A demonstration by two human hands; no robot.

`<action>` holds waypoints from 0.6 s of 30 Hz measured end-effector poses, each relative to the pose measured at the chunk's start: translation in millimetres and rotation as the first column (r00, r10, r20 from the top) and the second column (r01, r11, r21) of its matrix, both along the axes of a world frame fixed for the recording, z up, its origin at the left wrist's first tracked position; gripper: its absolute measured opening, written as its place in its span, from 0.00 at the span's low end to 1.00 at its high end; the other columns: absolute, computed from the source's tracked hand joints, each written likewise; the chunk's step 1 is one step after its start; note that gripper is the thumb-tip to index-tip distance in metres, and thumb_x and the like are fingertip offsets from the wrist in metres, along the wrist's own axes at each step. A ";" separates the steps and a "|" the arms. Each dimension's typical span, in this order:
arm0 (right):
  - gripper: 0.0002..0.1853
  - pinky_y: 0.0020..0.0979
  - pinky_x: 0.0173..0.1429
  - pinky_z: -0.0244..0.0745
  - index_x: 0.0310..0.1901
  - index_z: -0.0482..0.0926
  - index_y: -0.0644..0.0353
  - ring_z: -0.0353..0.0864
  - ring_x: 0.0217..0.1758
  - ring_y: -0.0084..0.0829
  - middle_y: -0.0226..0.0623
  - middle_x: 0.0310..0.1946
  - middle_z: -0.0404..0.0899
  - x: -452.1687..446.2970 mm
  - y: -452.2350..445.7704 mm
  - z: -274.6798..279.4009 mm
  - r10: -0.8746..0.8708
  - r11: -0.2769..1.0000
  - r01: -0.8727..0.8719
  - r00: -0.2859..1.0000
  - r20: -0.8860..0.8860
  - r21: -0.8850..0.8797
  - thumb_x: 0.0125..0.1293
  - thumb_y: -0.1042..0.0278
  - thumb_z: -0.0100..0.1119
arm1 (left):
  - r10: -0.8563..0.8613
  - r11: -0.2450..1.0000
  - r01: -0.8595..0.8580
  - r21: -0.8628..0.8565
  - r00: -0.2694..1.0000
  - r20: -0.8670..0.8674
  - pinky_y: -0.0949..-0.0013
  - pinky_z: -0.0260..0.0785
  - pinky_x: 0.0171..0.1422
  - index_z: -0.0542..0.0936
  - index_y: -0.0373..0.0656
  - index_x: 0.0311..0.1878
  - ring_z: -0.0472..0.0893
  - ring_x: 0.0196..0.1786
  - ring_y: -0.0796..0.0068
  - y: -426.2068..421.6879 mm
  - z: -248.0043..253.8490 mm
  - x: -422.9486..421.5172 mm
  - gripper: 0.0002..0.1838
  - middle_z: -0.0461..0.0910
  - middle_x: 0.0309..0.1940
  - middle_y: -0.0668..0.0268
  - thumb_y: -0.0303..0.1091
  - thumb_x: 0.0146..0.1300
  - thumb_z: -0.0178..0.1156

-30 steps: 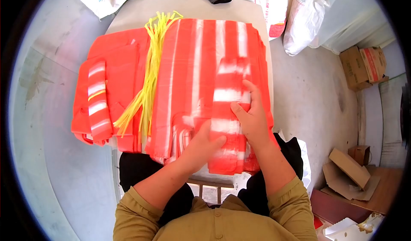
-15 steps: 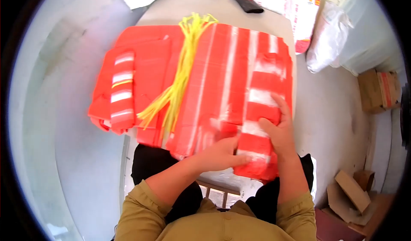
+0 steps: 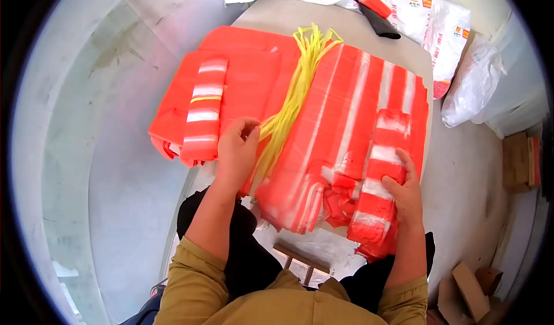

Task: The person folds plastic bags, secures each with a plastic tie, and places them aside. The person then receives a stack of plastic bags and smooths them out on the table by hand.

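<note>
My left hand [image 3: 238, 152] is at the loose lower ends of a bunch of yellow tie strips [image 3: 293, 103], its thumb and index finger pinched together on a strip end. My right hand [image 3: 405, 197] grips the right side of a long folded bundle of red-and-white striped plastic bags [image 3: 380, 175], thumb on top. That bundle lies on a wide stack of similar striped plastic bags [image 3: 323, 123], whose near edge is crumpled. To the left, a finished-looking folded bundle [image 3: 203, 114] with a yellow tie round its middle rests on plain red folded plastic [image 3: 245, 65].
Everything lies on a beige table [image 3: 277, 16]. White printed sacks [image 3: 404, 7] and a black-and-red object [image 3: 378, 16] are at its far side. A clear plastic bag [image 3: 476, 82] stands at the right, with cardboard boxes [image 3: 516, 162] on the floor.
My left hand has left the striped bundle and moved left to the yellow strips. My right hand stays on the bundle. The view has shifted, so the table appears further right.
</note>
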State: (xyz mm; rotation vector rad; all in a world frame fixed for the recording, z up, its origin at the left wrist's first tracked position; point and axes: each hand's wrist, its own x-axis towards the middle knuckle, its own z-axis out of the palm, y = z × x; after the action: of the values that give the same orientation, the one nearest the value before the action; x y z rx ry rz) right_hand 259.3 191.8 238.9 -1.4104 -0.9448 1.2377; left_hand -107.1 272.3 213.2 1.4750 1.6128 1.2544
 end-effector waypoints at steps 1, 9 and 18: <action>0.39 0.35 0.74 0.72 0.75 0.68 0.60 0.72 0.73 0.35 0.42 0.72 0.69 -0.5 0.0 0.3 -0.004 1.000 0.004 1.000 -0.006 -0.003 0.59 0.82 0.66 | -0.008 1.000 0.008 0.009 1.000 -0.021 0.70 0.76 0.46 0.83 0.35 0.51 0.84 0.40 0.74 0.2 -3.5 -3.6 0.09 0.85 0.39 0.62 0.26 0.71 0.62; 0.39 0.37 0.75 0.72 0.74 0.68 0.61 0.72 0.73 0.37 0.43 0.73 0.68 0.1 -1.4 -2.3 -0.028 1.000 0.028 0.999 -0.032 0.002 0.59 0.81 0.67 | -0.163 0.958 0.248 0.142 0.881 -0.443 0.59 0.74 0.64 0.80 0.36 0.64 0.79 0.64 0.53 10.1 -21.9 14.0 0.22 0.80 0.63 0.50 0.28 0.67 0.64; 0.39 0.37 0.72 0.75 0.75 0.68 0.61 0.74 0.71 0.38 0.44 0.72 0.69 -1.4 -5.0 5.9 -0.058 0.998 0.056 0.997 -0.054 -0.031 0.59 0.80 0.66 | -0.164 0.986 0.154 -0.056 0.903 -0.397 0.58 0.70 0.70 0.82 0.32 0.62 0.80 0.64 0.46 35.7 -29.3 35.1 0.21 0.81 0.63 0.44 0.34 0.71 0.60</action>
State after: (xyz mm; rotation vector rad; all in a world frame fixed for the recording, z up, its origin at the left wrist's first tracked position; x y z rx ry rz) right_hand 257.9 186.7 244.9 -1.4105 -0.8467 1.2463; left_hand -72.0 307.9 183.9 1.8999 1.7077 0.8756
